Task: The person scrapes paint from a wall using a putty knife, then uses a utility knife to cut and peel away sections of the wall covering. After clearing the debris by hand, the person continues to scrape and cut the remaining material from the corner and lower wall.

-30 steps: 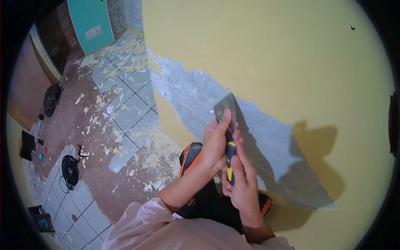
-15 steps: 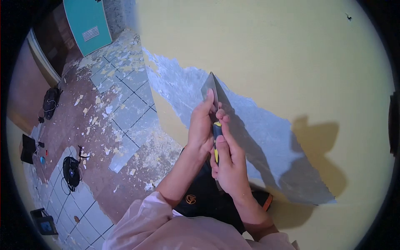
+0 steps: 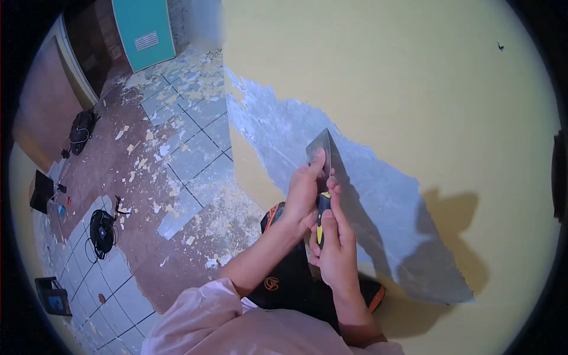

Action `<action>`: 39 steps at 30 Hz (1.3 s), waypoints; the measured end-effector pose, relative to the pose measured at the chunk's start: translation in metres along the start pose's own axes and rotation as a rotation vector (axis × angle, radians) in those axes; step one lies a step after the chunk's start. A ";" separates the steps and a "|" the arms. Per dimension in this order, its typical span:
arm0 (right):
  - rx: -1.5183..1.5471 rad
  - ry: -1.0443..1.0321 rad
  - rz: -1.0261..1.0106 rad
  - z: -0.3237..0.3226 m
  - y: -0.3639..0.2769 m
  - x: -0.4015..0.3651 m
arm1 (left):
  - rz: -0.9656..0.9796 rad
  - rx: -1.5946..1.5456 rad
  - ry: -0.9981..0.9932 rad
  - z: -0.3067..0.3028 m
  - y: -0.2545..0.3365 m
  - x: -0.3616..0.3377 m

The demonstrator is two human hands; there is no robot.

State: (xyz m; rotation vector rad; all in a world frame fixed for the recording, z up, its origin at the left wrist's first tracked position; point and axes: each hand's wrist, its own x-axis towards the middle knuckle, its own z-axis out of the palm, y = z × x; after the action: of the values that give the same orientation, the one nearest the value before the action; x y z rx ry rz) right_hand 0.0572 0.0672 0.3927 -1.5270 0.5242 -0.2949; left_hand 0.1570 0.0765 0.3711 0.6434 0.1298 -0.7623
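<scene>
A scraper (image 3: 320, 147) with a broad metal blade and a black-and-yellow handle is held in front of the wall, blade pointing up. My right hand (image 3: 335, 239) wraps around its handle. Higher up, my left hand (image 3: 305, 188) grips the blade, thumb pressed on its flat face. Behind the tool, a bare grey patch (image 3: 378, 189) runs diagonally across the yellow wall (image 3: 378, 71), with ragged paint edges. Shadows of my arms and head fall across patch and paint.
Paint flakes (image 3: 148, 154) litter the tiled floor (image 3: 195, 127) on the left. A teal door panel (image 3: 142, 32), a black bag (image 3: 83, 131) and a dark cabled object (image 3: 102, 232) lie farther off. A small hole (image 3: 500, 47) marks the upper wall.
Both hands and the scraper have shifted slightly right and down across the grey patch. The view has turned a little, moving the floor and door rightward.
</scene>
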 end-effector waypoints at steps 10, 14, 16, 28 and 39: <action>0.054 -0.034 -0.002 0.028 -0.018 0.018 | 0.016 -0.011 -0.029 -0.020 0.029 0.024; -0.152 -0.008 -0.190 0.041 0.016 0.046 | 0.066 -0.114 -0.071 -0.032 0.050 0.035; -0.052 -0.048 -0.232 0.037 0.017 0.038 | -0.015 0.006 -0.048 -0.035 0.034 0.029; -0.341 0.068 -0.270 0.055 0.014 0.054 | 0.008 -0.179 -0.089 -0.036 0.069 0.047; -0.101 -0.051 -0.198 0.056 0.012 0.048 | 0.071 -0.013 -0.087 -0.048 0.060 0.054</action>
State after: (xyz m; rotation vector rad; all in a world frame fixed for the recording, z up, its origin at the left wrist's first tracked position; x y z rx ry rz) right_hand 0.1242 0.0926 0.3719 -1.6842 0.3521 -0.3861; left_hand 0.2423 0.1045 0.3446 0.5989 0.0322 -0.7190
